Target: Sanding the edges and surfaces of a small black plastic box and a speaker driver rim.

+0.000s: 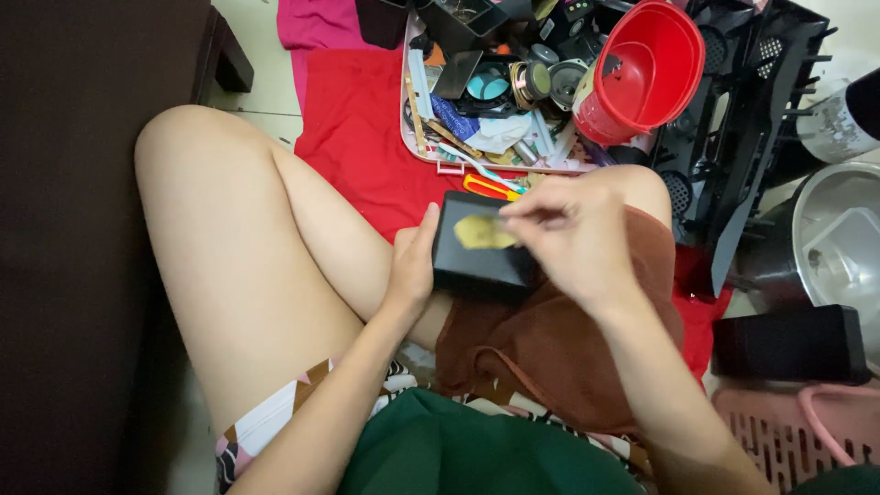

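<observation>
Left hand (412, 266) gripped the black box (481, 247) over the lap. Right hand (573, 229) pinched a yellow scrap (483, 233) against its top. Best kept box steady, pinch light.

The 2 bare forearms reach forward from the bottom of the view and meet over the lap. The left hand (412, 266) lies low, wrist nearly straight, palm turned inward toward the right, its thumb stretched up and forward while the other fingers curl underneath out of sight (so their exact grip cannot be told). The right hand (573, 234) hovers higher, seen from the back, wrist bent slightly down, its thumb and forefinger pinched together and pointing left toward the other hand; the remaining fingers are loosely folded. The hands are close, not touching.
</observation>
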